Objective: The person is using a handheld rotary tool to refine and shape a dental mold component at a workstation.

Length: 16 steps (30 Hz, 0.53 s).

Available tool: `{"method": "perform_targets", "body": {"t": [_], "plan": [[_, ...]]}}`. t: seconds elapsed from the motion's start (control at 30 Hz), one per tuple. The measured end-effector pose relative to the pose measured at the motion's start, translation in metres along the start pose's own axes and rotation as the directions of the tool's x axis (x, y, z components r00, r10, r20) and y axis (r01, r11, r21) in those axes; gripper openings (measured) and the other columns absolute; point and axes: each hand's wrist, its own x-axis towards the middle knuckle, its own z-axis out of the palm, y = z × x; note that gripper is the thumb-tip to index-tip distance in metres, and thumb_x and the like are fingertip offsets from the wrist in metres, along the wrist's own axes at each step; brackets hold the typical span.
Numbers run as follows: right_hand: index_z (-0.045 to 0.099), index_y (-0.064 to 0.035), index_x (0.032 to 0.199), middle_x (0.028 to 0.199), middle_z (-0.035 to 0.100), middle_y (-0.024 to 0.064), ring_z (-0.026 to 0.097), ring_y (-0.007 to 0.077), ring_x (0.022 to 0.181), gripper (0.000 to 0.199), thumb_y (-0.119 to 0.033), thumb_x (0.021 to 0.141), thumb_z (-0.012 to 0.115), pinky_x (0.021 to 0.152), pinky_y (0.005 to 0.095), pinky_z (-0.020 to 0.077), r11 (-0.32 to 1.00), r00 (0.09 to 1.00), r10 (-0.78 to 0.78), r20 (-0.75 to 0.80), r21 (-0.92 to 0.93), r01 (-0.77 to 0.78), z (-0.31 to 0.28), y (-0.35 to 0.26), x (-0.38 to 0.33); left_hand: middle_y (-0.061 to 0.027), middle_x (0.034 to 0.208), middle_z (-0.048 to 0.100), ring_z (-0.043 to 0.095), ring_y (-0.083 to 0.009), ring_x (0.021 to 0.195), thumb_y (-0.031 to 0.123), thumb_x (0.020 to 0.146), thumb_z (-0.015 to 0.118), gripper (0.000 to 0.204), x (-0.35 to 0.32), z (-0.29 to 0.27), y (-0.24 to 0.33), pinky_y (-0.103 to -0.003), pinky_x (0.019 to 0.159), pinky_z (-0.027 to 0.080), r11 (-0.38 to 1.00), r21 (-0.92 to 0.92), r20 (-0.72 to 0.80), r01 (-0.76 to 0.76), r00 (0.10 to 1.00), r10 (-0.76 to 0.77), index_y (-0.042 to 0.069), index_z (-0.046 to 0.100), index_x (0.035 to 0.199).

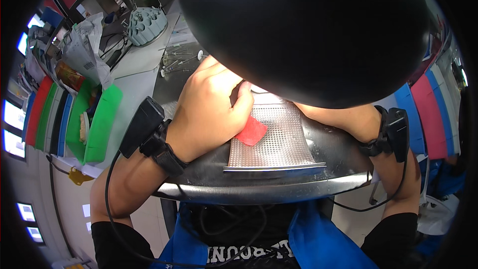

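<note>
My left hand is above the left side of a perforated metal plate, its fingers curled and its thumb bent inward. Whatever the fingertips close on is hidden. A small red piece, perhaps cloth or thin sheet, pokes out from under that hand and lies over the plate; I cannot tell whether the hand grips it. Only the wrist side of my right hand shows, at the plate's right. A large black dome covers its fingers. Something pale shows at the plate's far end, just beyond my left thumb.
Several thin-shanked tool bits, some with white discs, lie beyond my left hand. A grey-green holder with holes stands farther back. Left of the worktop is a green bin; coloured bins line the right. A curved metal edge borders the work surface.
</note>
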Motion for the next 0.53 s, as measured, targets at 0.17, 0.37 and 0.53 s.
{"method": "perform_targets", "body": {"t": [0.17,0.37,0.53], "plan": [[0.073,-0.0008,0.092,0.082,0.071,0.016,0.068,0.0351,0.071,0.015,-0.015,0.089,0.07,0.065,0.0429,0.0551,0.979,0.997,0.076,-0.034,0.192,-0.068,0.008,0.005,-0.006,-0.0219,0.084,0.069,0.065,-0.0419,0.087,0.0,0.084,0.061,0.009,0.002,0.0,0.01,-0.048,0.079,0.053,0.998,0.056,0.007,-0.008,1.0,0.008,-0.004,0.069,0.084],[0.073,-0.001,0.092,0.08,0.07,0.0169,0.067,0.0358,0.076,0.023,-0.024,0.091,0.07,0.07,0.0424,0.0523,0.931,0.951,0.259,0.171,0.218,-0.293,-0.043,-0.017,-0.002,-0.0231,0.093,0.072,0.071,-0.0364,0.084,-0.001,0.09,0.058,0.017,-0.005,-0.035,0.034,-0.041,0.079,0.054,0.997,-0.047,0.066,0.06,0.996,-0.057,-0.005,0.071,0.099],[0.071,0.0002,0.095,0.076,0.068,0.0066,0.061,0.0182,0.064,0.034,-0.033,0.095,0.072,0.054,0.0308,0.0459,0.81,0.85,0.332,0.409,0.338,-0.479,-0.134,-0.079,-0.03,-0.0193,0.101,0.073,0.071,-0.0244,0.091,0.019,0.107,0.051,0.027,-0.092,-0.176,0.079,-0.039,0.102,0.052,0.951,-0.298,0.132,0.083,0.99,-0.045,0.008,0.07,0.122]]}}
